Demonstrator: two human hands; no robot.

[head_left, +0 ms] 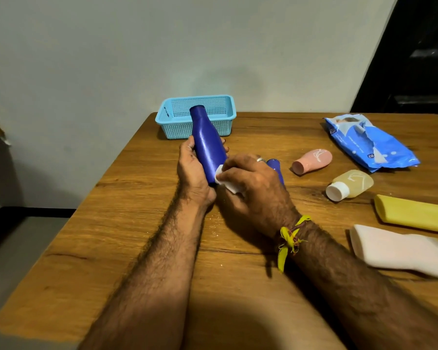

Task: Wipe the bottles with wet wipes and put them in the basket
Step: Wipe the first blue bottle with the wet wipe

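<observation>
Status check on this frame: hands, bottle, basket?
Left hand grips blue bottle. Right hand presses wet wipe to it. Basket holds nothing visible; path unobstructed.

You're in a plain home room: wood-grain counter (137, 223) against a bare painted wall (137, 46), toiletry bottles (312, 161) and a wipes pack (369, 144) lying out.

The right hand (253, 188) covers most of a second blue bottle (274, 165), leaving its neck showing. The wipe (228, 184) is largely buried under the fingers. The yellow bottle (415, 213) and white bottle (400, 251) run off the right edge. Print on the wipes pack (372, 145) is too small to read.
</observation>
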